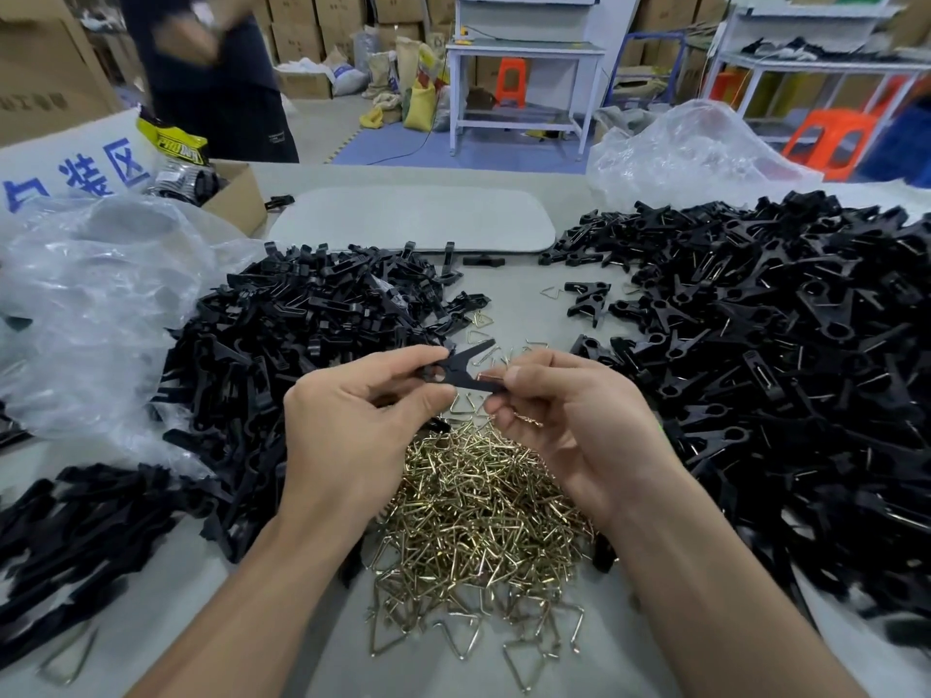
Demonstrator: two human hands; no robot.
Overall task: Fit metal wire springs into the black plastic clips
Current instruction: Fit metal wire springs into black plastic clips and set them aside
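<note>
Left hand [352, 425] pinches the black plastic clip [461, 377] at its ring, just above the wire spring pile [478, 496]. Right hand [569, 420] pinches the clip's tail; looks like a spring tucked under its lower fingers. Clip: light, stiff, smooth. Grip the flat hub, not the fork arms, which likely flex. Springs: thin, tangle-prone; take one by a corner.

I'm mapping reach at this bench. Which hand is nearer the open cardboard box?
Left. The left hand sits nearer the person and right of the cardboard box; the right hand is farther right, across the black clip both hold.
</note>
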